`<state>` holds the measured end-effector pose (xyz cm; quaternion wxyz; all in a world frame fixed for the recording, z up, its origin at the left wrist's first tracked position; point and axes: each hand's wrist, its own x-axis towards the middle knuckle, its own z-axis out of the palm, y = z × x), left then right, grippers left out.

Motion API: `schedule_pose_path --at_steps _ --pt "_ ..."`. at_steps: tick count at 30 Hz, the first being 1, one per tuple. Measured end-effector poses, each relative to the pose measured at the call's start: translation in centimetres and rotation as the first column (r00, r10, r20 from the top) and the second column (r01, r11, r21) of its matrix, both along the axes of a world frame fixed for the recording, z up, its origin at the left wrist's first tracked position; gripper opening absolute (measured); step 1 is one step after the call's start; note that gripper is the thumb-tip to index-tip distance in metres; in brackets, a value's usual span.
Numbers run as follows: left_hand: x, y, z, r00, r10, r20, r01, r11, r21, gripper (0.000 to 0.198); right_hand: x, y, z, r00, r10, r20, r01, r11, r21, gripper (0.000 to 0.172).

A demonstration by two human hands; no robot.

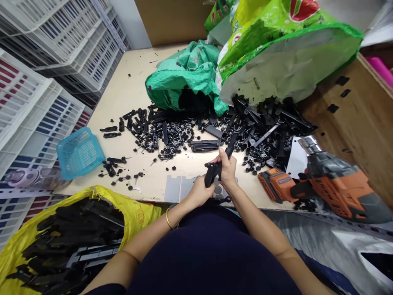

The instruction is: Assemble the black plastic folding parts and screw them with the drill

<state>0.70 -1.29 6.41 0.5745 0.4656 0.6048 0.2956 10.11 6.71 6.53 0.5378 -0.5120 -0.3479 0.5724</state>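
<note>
Both my hands are closed on one black plastic part (pixel 214 170) just past the table's front edge of my body. My left hand (pixel 200 190) grips its lower left end. Higher up and to the right, my right hand (pixel 227 167) wraps round the long black arm of it, which points away from me. Behind my hands lies a folded black piece (pixel 205 145). Small black screws or knobs (pixel 172 141) are heaped beyond it, and longer black parts (pixel 267 127) are piled to the right. Flat grey plates (pixel 172 188) lie under and beside my left hand.
An orange and black power drill (pixel 340 180) lies at the right edge. A yellow sack (pixel 141 211) of black parts stands at the lower left, near a blue basket (pixel 80 151). Green bags (pixel 190 61) stand at the back. White crates (pixel 89 53) are stacked left.
</note>
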Motion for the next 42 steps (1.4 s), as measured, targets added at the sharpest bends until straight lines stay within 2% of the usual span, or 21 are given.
schedule_pose_path --at_steps 3,5,8,11,13,15,17,19,22,26,28,33,35,38,39,40,42 --pt "-0.3 0.4 0.0 0.996 -0.091 -0.006 0.091 0.995 -0.027 0.004 0.0 0.2 -0.3 0.996 0.09 -0.02 -0.091 0.993 -0.074 0.044" --pt "-0.4 0.6 -0.1 0.994 -0.1 -0.043 0.099 0.995 -0.021 0.005 0.0 0.3 -0.4 0.999 0.045 -0.029 -0.047 0.996 -0.08 0.044" --pt "-0.3 0.9 0.0 0.996 -0.068 -0.065 0.069 0.998 0.003 0.006 0.0 0.3 -0.3 0.996 -0.08 -0.031 0.08 0.997 -0.005 0.044" --pt "-0.5 1.2 0.4 0.994 -0.11 -0.011 0.109 0.994 -0.018 0.013 0.5 0.6 0.2 1.0 -0.006 -0.006 0.006 1.0 0.003 0.046" --pt "-0.9 1.4 0.6 0.98 -0.166 0.107 0.168 0.986 -0.014 0.029 1.0 0.7 0.5 0.999 0.023 0.028 -0.023 1.0 0.003 0.047" --pt "-1.1 1.6 0.5 0.93 -0.175 0.323 0.193 0.981 -0.024 0.054 1.4 0.7 0.9 0.997 0.037 0.067 -0.037 0.999 0.01 0.048" --pt "-1.1 1.7 0.2 0.859 -0.082 0.505 0.151 0.984 -0.097 0.073 1.5 0.4 1.2 0.991 0.074 0.114 -0.075 0.997 -0.001 0.049" --pt "-0.8 1.7 -0.2 0.831 0.034 0.555 0.086 0.978 -0.189 0.083 1.3 -0.1 1.5 0.98 0.093 0.173 -0.094 0.996 -0.006 0.051" --pt "-0.5 1.7 -0.2 0.82 0.087 0.565 0.045 0.975 -0.216 0.083 0.9 -0.9 1.7 0.971 0.062 0.232 -0.073 0.997 0.037 0.051" --pt "-0.6 1.7 0.4 0.794 0.097 0.6 0.045 0.975 -0.217 0.075 0.3 -1.6 1.2 0.981 -0.012 0.192 -0.014 0.991 0.136 0.05" --pt "-0.6 1.7 0.5 0.801 0.134 0.583 0.017 0.969 -0.246 0.071 0.1 -1.7 1.0 0.987 -0.033 0.156 0.013 0.992 0.124 0.05" --pt "0.1 1.4 0.3 0.782 0.211 0.586 -0.02 0.949 -0.315 0.07 0.1 -1.1 1.3 0.986 0.118 0.119 -0.118 0.993 -0.007 0.051" --pt "0.2 1.4 0.0 0.791 0.201 0.578 -0.029 0.956 -0.293 0.073 0.0 -1.1 1.4 0.982 0.083 0.168 -0.088 0.996 0.027 0.051" --pt "-0.2 1.6 -0.3 0.844 0.122 0.522 -0.035 0.984 -0.172 0.078 -0.3 -1.4 1.5 0.975 -0.06 0.213 0.032 0.991 0.13 0.049" --pt "-0.4 1.6 -0.4 0.855 0.093 0.51 -0.021 0.989 -0.147 0.08 -0.3 -1.4 1.5 0.972 -0.072 0.223 0.039 0.988 0.149 0.048" --pt "-0.6 1.7 -0.4 0.858 0.073 0.508 0.001 0.99 -0.143 0.081 -0.2 -1.3 1.5 0.971 -0.051 0.235 0.015 0.988 0.151 0.049" --pt "-0.9 1.6 -0.5 0.849 0.055 0.525 0.053 0.981 -0.187 0.083 0.0 -1.1 1.5 0.964 0.071 0.256 -0.099 0.99 0.099 0.052"
